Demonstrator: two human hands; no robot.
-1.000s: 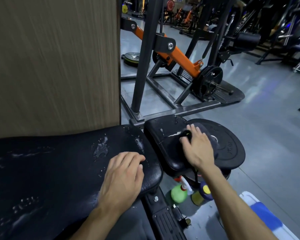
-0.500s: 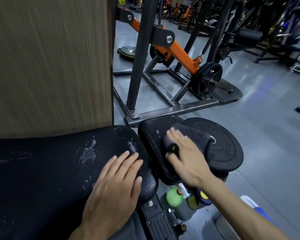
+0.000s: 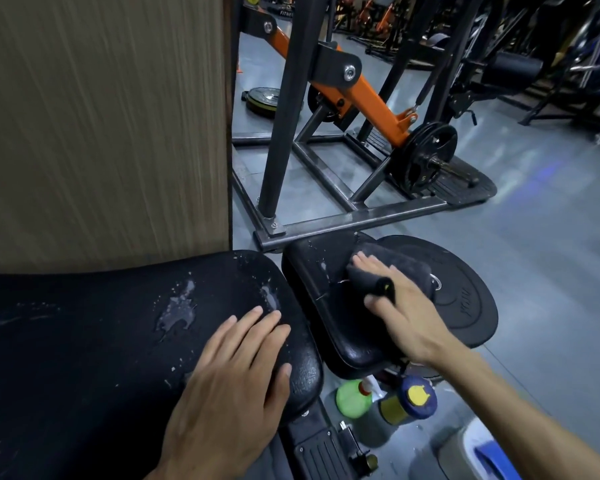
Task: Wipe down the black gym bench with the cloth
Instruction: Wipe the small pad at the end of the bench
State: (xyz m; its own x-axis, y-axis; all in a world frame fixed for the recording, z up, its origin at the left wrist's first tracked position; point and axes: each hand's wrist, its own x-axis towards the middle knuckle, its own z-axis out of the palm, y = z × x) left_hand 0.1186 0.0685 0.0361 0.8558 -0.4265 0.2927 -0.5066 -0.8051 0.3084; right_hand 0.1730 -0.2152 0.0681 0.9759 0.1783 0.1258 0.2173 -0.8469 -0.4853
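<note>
While the fingers [image 3: 368, 268] of the right hand [image 3: 407, 315] lie fairly straight on top of the dark grey cloth [image 3: 392, 271], thumb tucked round its near fold, they press it flat onto the small seat pad [image 3: 326, 306] of the black gym bench. The left hand [image 3: 229, 379] rests open, fingers spread and holding nothing, on the end of the long back pad [image 3: 84, 341], just beside puddles of spray [image 3: 181, 306]. I'd judge the risk is the cloth sliding off onto the weight plate [image 3: 465, 306] alongside, or the braced palm slipping on the wet vinyl and those puddles being missed.
</note>
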